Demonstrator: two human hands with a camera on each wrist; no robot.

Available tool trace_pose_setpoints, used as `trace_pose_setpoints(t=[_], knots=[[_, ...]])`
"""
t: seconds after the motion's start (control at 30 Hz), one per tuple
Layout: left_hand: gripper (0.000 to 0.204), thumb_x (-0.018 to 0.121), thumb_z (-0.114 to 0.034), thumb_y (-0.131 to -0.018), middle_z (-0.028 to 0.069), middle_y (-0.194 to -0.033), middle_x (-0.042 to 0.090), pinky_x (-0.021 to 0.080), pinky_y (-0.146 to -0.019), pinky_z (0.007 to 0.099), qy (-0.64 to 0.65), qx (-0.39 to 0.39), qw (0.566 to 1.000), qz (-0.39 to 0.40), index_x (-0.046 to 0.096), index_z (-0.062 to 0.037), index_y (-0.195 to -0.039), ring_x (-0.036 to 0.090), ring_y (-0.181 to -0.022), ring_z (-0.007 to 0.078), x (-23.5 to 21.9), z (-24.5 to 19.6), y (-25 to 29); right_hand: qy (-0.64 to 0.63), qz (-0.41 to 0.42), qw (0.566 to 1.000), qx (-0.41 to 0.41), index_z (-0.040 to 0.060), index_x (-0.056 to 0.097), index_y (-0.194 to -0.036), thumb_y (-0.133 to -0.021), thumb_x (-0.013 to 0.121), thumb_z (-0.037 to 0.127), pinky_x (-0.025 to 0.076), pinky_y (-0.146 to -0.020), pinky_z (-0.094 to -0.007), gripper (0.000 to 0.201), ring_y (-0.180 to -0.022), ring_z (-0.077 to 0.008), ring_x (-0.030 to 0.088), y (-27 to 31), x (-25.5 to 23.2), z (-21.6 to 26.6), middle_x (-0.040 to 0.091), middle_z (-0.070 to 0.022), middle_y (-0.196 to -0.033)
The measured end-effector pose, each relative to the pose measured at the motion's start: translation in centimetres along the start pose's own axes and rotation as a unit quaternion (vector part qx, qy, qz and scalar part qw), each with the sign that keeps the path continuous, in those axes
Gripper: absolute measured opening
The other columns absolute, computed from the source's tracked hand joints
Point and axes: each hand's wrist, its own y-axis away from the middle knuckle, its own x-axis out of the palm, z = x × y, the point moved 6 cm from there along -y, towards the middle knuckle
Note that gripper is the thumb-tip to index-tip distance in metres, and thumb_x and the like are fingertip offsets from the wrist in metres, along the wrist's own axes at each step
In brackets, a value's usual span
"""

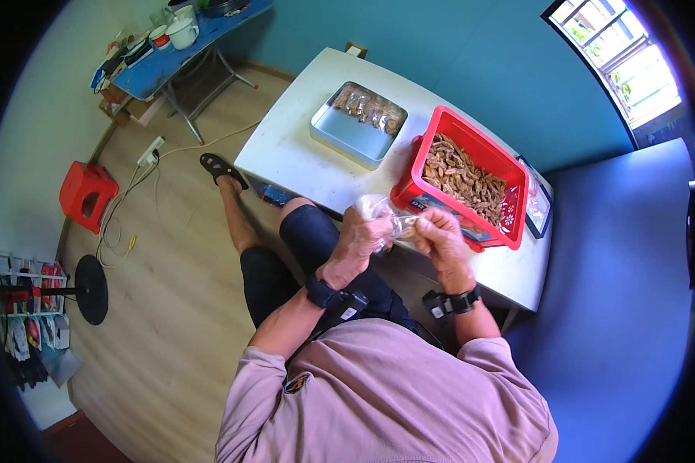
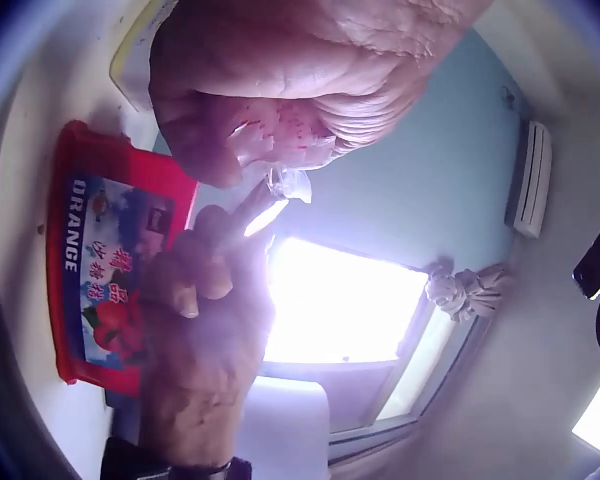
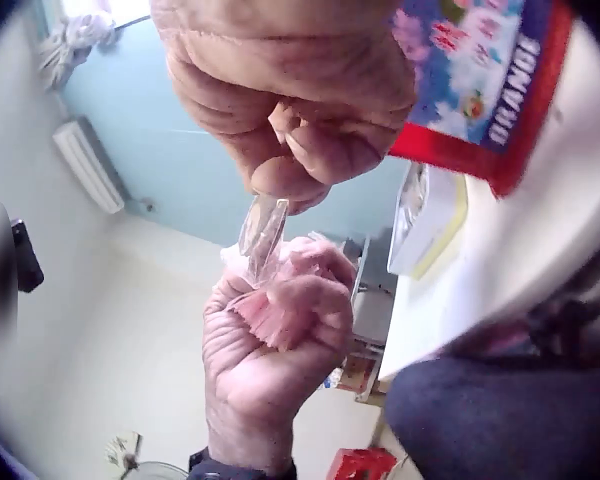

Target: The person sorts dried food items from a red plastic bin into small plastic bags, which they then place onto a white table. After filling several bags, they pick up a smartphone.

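Observation:
My left hand [image 1: 354, 248] is curled round a bunch of crumpled clear plastic bags [image 3: 272, 318] with pink-red marks, held over my lap at the table's front edge. Opposite it, my right hand [image 1: 445, 245] pinches the end of a clear plastic bag [image 3: 264, 235] between thumb and fingertips. The bag stretches between both hands. Just beyond the right hand stands a red plastic basket [image 1: 527, 202] with an ORANGE label, partly filled with brown, dried-looking strips [image 1: 463, 177]. Farther left is an open metal tin [image 1: 349, 137] with a row of clear-wrapped brown packets [image 1: 367, 108] along its far side.
The white table [image 1: 286, 131] carries tin and basket, with a framed flat item [image 1: 539, 202] behind the basket. On the floor at left are a red stool [image 1: 86, 194], a power strip [image 1: 151, 150] with cables, and a black round stand base [image 1: 92, 289]. A blue table [image 1: 162, 69] holds mugs.

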Motion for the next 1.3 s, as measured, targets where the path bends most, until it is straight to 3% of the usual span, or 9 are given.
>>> trace_pose_setpoints(t=[0.27, 0.4, 0.47, 0.53, 0.63, 0.7, 1.0, 1.07, 1.3], knots=[[0.011, 0.064, -0.011, -0.079, 0.0018, -0.07, 0.056, 0.041, -0.047, 0.0225, 0.017, 0.03, 0.999, 0.036, 0.058, -0.0049, -0.085, 0.055, -0.054, 0.0102, 3.7, -2.7, -1.8, 0.289, -0.061, 0.947, -0.129, 0.0077, 0.059, -0.072, -0.091, 0.064, 0.022, 0.027, -0.047, -0.0214, 0.024, -0.05, -0.0037, 0.04, -1.7, -1.2, 14.6, 0.05, 0.0038, -0.058], [0.015, 0.066, -0.009, -0.078, 0.0021, -0.073, 0.056, 0.047, -0.048, 0.0263, 0.085, 0.004, 0.996, -0.014, 0.056, -0.0053, -0.088, 0.058, -0.06, 0.0132, -1.0, 1.5, -2.6, 0.454, -0.081, 0.865, -0.199, 0.0016, 0.062, -0.079, -0.091, 0.063, 0.022, 0.041, -0.053, -0.0286, 0.024, -0.054, -0.0134, 0.052, -7.0, -5.7, 17.4, 0.058, -0.0029, -0.062], [0.016, 0.066, -0.007, -0.077, 0.0028, -0.074, 0.056, 0.048, -0.047, 0.0285, 0.119, -0.014, 0.993, -0.026, 0.056, -0.0052, -0.089, 0.059, -0.062, 0.015, -3.5, 3.7, -2.2, 0.655, -0.148, 0.704, -0.232, 0.0022, 0.064, -0.084, -0.086, 0.066, 0.021, 0.046, -0.059, -0.0384, 0.019, -0.063, -0.0278, 0.061, -9.9, -7.3, 16.5, 0.064, -0.0147, -0.07], [0.017, 0.067, -0.006, -0.076, 0.0038, -0.073, 0.056, 0.049, -0.048, 0.0303, 0.175, -0.079, 0.981, -0.024, 0.056, -0.0046, -0.089, 0.059, -0.062, 0.0168, -6.0, 7.1, -1.6, 0.83, -0.017, 0.538, -0.145, 0.0039, 0.061, -0.081, -0.08, 0.061, 0.01, 0.049, -0.064, -0.0425, 0.006, -0.075, -0.037, 0.064, -12.1, -8.1, 14.5, 0.065, -0.0189, -0.083], [0.016, 0.069, -0.005, -0.078, 0.0051, -0.075, 0.059, 0.05, -0.05, 0.0304, 0.203, -0.117, 0.972, 0.015, 0.057, -0.0046, -0.089, 0.061, -0.066, 0.0199, -7.9, 9.0, -0.5, 0.781, -0.07, 0.554, -0.278, 0.0046, 0.059, -0.08, -0.081, 0.061, 0.013, 0.048, -0.063, -0.0447, 0.009, -0.074, -0.0383, 0.063, -12.7, -6.2, 16.9, 0.064, -0.0176, -0.078], [0.016, 0.069, -0.004, -0.078, 0.0056, -0.076, 0.059, 0.05, -0.052, 0.0304, 0.225, -0.134, 0.965, 0.031, 0.058, -0.0048, -0.089, 0.062, -0.069, 0.0203, -8.3, 8.9, -0.1, 0.856, -0.057, 0.481, -0.18, 0.0049, 0.059, -0.082, -0.081, 0.064, 0.02, 0.047, -0.065, -0.047, 0.016, -0.075, -0.0373, 0.062, -13.6, -6.3, 16.3, 0.063, -0.017, -0.076], [0.012, 0.066, -0.005, -0.082, 0.009, -0.088, 0.062, 0.053, -0.059, 0.0323, 0.275, -0.134, 0.947, 0.098, 0.06, -0.0057, -0.093, 0.065, -0.087, 0.0255, -8.3, 8.6, 0.0, 0.844, -0.023, 0.488, -0.221, 0.004, 0.06, -0.08, -0.082, 0.059, 0.012, 0.048, -0.064, -0.0466, 0.008, -0.072, -0.0381, 0.062, -14.1, -6.0, 16.5, 0.063, -0.0177, -0.074], [0.012, 0.066, -0.006, -0.083, 0.009, -0.089, 0.062, 0.053, -0.058, 0.0324, 0.295, -0.136, 0.94, 0.103, 0.06, -0.0059, -0.093, 0.065, -0.087, 0.0259, -8.4, 8.9, 0.1, 0.883, 0.002, 0.456, -0.11, 0.004, 0.059, -0.083, -0.084, 0.055, 0.01, 0.047, -0.067, -0.0477, 0.007, -0.076, -0.0387, 0.062, -14.4, -7.4, 15.4, 0.063, -0.0179, -0.075], [0.011, 0.066, -0.007, -0.083, 0.0078, -0.083, 0.061, 0.052, -0.056, 0.0308, 0.299, -0.123, 0.941, 0.1, 0.058, -0.0055, -0.091, 0.064, -0.084, 0.0233, -8.0, 7.8, 0.6, 0.84, -0.049, 0.506, -0.189, 0.0067, 0.061, -0.086, -0.086, 0.059, 0.016, 0.049, -0.067, -0.0458, 0.01, -0.077, -0.037, 0.063, -12.6, -7.3, 15.8, 0.064, -0.0158, -0.08]])
